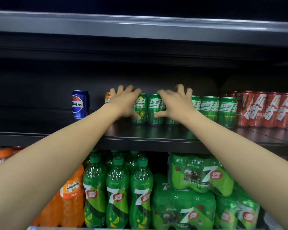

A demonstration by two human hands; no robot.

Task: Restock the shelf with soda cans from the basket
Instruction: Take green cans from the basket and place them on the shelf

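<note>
Both hands are up on the shelf [148, 130], squaring the row of green soda cans [156, 109]. The left hand [125, 103] has its fingers [120, 89] curled over the top of the leftmost green can [140, 108], thumb low on its front. The right hand [175, 103] grips the cans next to it the same way, fingers over the tops and thumb against the front of the 2nd can.

To do this well, I would slide the cans along the shelf rather than lift them, keep them upright and touching, and bring their fronts level with the green cans right of the right hand.

The green cans stand upright in a row with white characters facing out. A blue can [80, 104] stands alone well left of the left hand, and an orange can [107, 97] peeks out just behind that hand. Red cans [264, 109] stand directly right of the green row. No basket is in view.
</note>
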